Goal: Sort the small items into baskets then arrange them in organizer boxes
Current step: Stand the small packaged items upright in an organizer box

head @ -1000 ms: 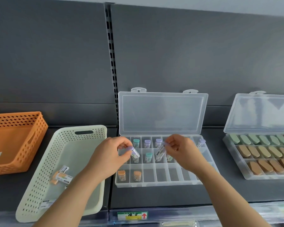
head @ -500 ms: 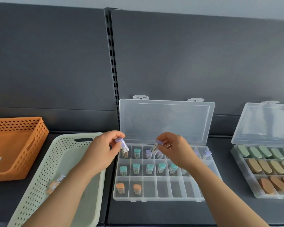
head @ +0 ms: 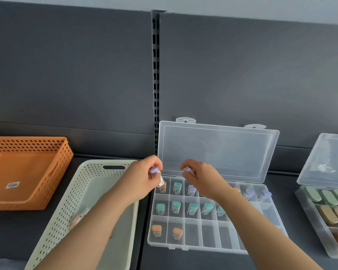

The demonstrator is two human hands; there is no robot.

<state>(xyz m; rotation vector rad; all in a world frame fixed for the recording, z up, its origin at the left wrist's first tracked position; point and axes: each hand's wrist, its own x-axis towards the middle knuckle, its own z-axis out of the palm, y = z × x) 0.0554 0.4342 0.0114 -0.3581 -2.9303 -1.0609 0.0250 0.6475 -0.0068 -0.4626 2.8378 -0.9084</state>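
Note:
A clear organizer box point(head: 209, 248) lies open on the dark shelf, its lid leaning back. Its cells hold small capped vials: teal ones point(head: 192, 208) in the middle row, orange ones point(head: 157, 230) at the front left, purple ones point(head: 249, 192) in the back row. My left hand point(head: 140, 181) pinches a purple-capped vial point(head: 156, 173) over the back left cell. My right hand point(head: 202, 179) pinches another purple-capped vial point(head: 187, 170) above the back row. A pale green basket point(head: 82, 191) to the left holds an orange-capped vial point(head: 77, 220).
An orange basket point(head: 27, 172) sits at the far left with a small label inside. A second open clear box point(head: 324, 209) at the right holds green and brown oblong items. A dark back panel with a slotted upright point(head: 156, 75) rises behind.
Both hands lifted their purple-capped vials from the middle of the box and moved them toward the back row; the left hand now sits over the back left cell. The camera view shifted.

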